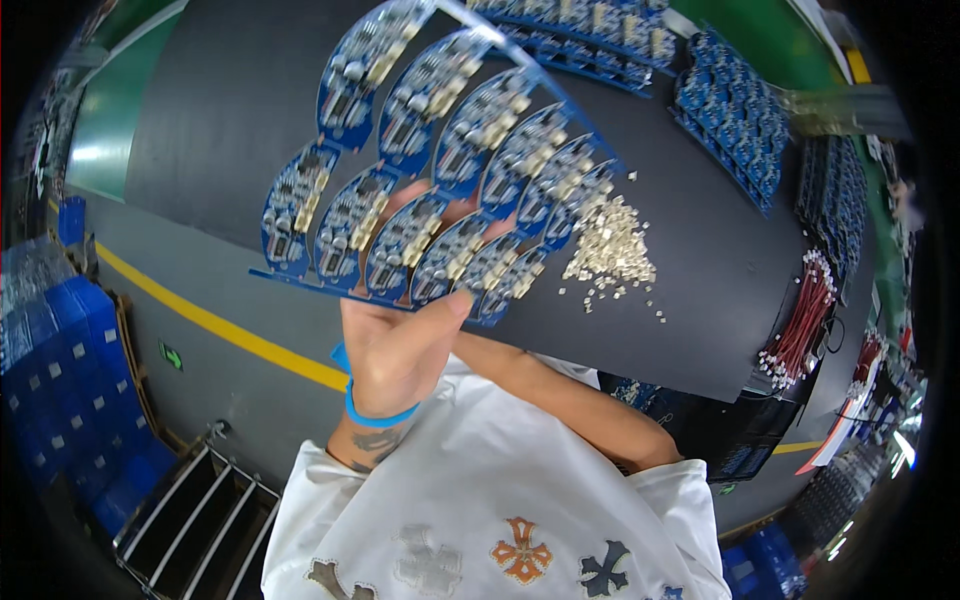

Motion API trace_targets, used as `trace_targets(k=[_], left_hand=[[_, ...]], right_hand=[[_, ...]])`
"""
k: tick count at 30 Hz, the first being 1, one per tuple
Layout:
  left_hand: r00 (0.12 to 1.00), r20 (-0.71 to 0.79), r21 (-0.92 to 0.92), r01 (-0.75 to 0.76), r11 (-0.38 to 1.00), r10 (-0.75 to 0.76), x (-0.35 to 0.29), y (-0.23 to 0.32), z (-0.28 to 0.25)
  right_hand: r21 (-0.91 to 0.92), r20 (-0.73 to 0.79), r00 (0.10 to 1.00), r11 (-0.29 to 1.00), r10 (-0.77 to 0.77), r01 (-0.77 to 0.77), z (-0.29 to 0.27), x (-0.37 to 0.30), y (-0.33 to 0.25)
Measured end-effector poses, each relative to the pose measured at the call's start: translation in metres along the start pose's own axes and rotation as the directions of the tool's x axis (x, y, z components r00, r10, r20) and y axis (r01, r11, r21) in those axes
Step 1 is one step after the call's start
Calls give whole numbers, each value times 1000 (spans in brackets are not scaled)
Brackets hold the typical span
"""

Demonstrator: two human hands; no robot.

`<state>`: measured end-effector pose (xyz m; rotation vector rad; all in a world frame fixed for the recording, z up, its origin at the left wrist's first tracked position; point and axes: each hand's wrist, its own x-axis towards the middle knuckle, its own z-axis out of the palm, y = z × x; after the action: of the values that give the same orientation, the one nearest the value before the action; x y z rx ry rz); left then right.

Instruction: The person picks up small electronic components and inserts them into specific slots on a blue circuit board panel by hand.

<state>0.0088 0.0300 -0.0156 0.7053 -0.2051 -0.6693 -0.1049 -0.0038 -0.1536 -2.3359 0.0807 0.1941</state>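
A panel of blue circuit boards [400, 235], two rows of curved boards joined by thin rails, is held up tilted above the table's near edge. My left hand [405, 345], with a blue band at the wrist, is closed on the panel's lower edge, its thumb on the front face. Skin shows through the gaps between the boards, but whose fingers these are is unclear. My right forearm [565, 390] crosses in front of my body toward my left wrist. The right hand itself is hidden behind the panel and my left hand. Small pale connectors [612, 245] lie piled right of the panel.
On the dark table [690, 330], more blue board panels [735, 115] are stacked at the far side and right. A bundle of red wires with white plugs [800, 320] lies at the right edge. Blue crates [70, 385] and a metal rack [200, 520] stand on the left floor.
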Motion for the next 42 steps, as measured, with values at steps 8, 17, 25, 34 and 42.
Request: trace_targets(k=[8, 17, 25, 34, 42], left_hand=[[994, -79, -14, 81, 997, -82, 0, 3, 6], [987, -130, 45, 103, 994, -97, -3, -6, 13], [993, -115, 149, -10, 989, 27, -12, -21, 15], [982, -61, 489, -125, 863, 177, -19, -25, 20], [961, 70, 720, -234, 653, 267, -20, -22, 16]], right_hand=[[-50, -58, 997, 998, -41, 38, -13, -17, -6], [170, -564, 823, 985, 64, 40, -163, -47, -38], [-35, -726, 687, 999, -28, 3, -187, -34, -20], [821, -570, 551, 440, 610, 363, -180, -16, -16], [909, -415, 651, 318, 636, 269, -189, -15, -8]])
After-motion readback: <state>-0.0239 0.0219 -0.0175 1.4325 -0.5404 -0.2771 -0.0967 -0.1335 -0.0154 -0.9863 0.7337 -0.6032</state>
